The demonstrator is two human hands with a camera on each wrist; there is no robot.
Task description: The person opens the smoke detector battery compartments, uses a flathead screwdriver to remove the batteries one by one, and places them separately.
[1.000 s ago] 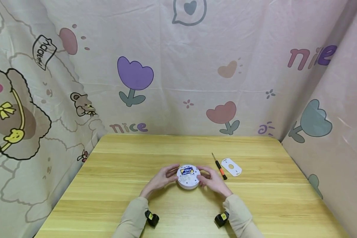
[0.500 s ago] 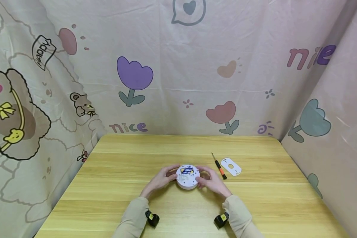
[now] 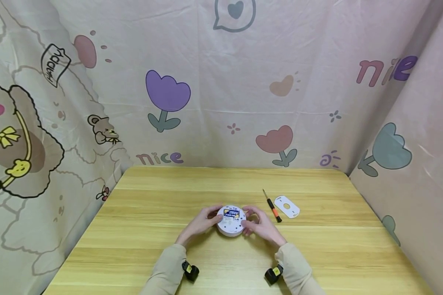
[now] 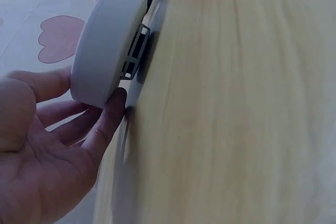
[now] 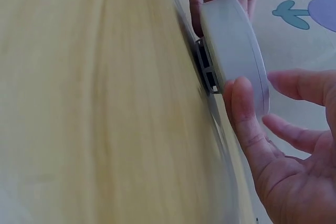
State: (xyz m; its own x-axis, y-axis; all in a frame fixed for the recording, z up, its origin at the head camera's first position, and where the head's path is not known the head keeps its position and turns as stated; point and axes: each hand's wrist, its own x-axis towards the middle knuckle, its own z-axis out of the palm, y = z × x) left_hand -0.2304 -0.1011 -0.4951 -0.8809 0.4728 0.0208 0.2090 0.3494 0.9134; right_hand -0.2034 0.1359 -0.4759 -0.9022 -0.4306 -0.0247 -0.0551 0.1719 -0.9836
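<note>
Both sets of fingers are pinching the round white device (image 3: 231,223), so it's caught right between them. Left hand (image 3: 202,222): thumb on the edge of the labelled face, other fingers curled round the side and underneath. Right hand (image 3: 263,227) pretty much mirrors that from the other rim, fingertips spread a bit along it. There's a slotted dark piece (image 4: 136,52) sticking out below the fingertips, really close to the table (image 3: 147,229). Can't tell if it's touching.

My read: this step is just holding and squaring up the device, two-handed. Next move probably calls for even pressure from both sides, with fingers clear of those slots.

Pose-wise, the forearms angle inward in beige sleeves (image 3: 168,266), wrists low, one wrist camera (image 3: 190,272) per arm. Further out, past the right fingers, there's a black-and-orange screwdriver (image 3: 271,205), tip pointing away, then a white plate (image 3: 293,212) with a center hole. Neither is being touched.
</note>
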